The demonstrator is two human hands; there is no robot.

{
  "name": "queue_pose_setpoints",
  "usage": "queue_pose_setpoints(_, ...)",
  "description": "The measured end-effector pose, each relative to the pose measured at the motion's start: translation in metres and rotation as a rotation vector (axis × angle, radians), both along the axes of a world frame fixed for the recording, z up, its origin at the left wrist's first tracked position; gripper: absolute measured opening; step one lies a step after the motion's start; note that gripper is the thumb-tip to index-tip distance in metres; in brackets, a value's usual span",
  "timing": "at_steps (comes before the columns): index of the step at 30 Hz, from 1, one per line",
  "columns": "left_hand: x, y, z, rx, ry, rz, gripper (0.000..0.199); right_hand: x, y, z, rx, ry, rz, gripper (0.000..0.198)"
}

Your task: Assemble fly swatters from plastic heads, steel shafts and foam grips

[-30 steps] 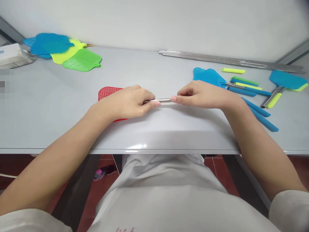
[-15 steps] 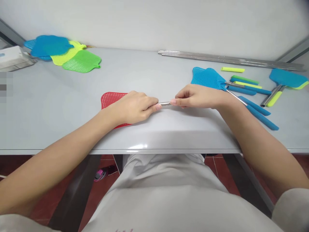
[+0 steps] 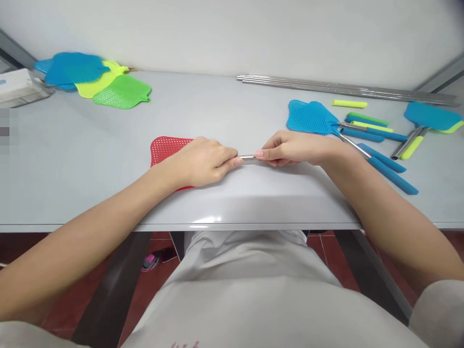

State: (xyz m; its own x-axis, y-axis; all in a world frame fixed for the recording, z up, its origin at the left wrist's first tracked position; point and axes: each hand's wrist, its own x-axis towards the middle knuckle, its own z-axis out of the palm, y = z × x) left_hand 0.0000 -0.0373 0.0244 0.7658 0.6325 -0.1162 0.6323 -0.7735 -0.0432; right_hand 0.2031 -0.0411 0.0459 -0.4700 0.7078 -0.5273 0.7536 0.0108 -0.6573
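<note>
A short silver metal tube point(image 3: 248, 157) spans the gap between my two hands, low over the table near its front edge. My left hand point(image 3: 206, 162) is closed round its left part, thumb and forefinger along it. Under that hand and wrist lies a red perforated fly swatter head point(image 3: 165, 149); its neck is hidden, so whether it joins the tube cannot be seen. With thumb and fingers, my right hand point(image 3: 286, 149) pinches the tube's right end. Just behind the right hand rest blue fly swatter heads point(image 3: 311, 116).
Blue, yellow and green handle sleeves point(image 3: 393, 175) lie at the right, beside another blue swatter head point(image 3: 431, 116). Long metal rods point(image 3: 326, 88) run along the back wall. More swatter heads point(image 3: 123, 92) are piled at the back left, near a white box point(image 3: 21, 87).
Both hands keep their hold on the tube. The right hand's fingers and wrist have shifted slightly; the red swatter head has moved a touch left. Otherwise things look the same.
</note>
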Motion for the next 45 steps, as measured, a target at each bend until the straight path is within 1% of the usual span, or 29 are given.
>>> queue_pose_setpoints(5, 0.0, 0.0, 0.0, -0.005, 0.004, 0.005, 0.046, 0.0, 0.001, -0.002, -0.02, 0.008, -0.007, 0.041)
queue_pose_setpoints(15, 0.002, -0.001, 0.001, -0.009, 0.01, 0.025, 0.045, -0.002, 0.0, 0.001, 0.008, -0.039, -0.018, 0.039)
queue_pose_setpoints(18, 0.003, -0.002, 0.002, -0.019, -0.004, 0.03, 0.044, 0.0, -0.002, 0.003, 0.038, -0.069, -0.017, 0.038)
queue_pose_setpoints(24, 0.007, -0.005, 0.006, -0.071, -0.092, 0.016, 0.046, 0.003, -0.008, 0.011, 0.174, -0.126, 0.006, 0.036)
queue_pose_setpoints(28, 0.008, -0.008, 0.007, -0.102, -0.138, 0.014, 0.048, 0.001, -0.014, 0.016, 0.233, -0.168, 0.031, 0.036)
queue_pose_setpoints(31, 0.009, -0.009, 0.007, -0.121, -0.147, 0.017, 0.05, 0.0, -0.018, 0.019, 0.244, -0.174, 0.037, 0.036)
queue_pose_setpoints(37, 0.008, -0.009, 0.006, -0.144, -0.153, 0.014, 0.049, -0.002, -0.02, 0.022, 0.22, -0.155, 0.031, 0.035)
queue_pose_setpoints(42, 0.006, -0.01, 0.008, -0.124, -0.162, 0.013, 0.047, -0.002, -0.022, 0.021, 0.278, -0.107, 0.007, 0.037)
queue_pose_setpoints(45, 0.006, -0.01, 0.007, -0.117, -0.154, 0.014, 0.046, -0.003, -0.022, 0.021, 0.284, -0.13, 0.01, 0.036)
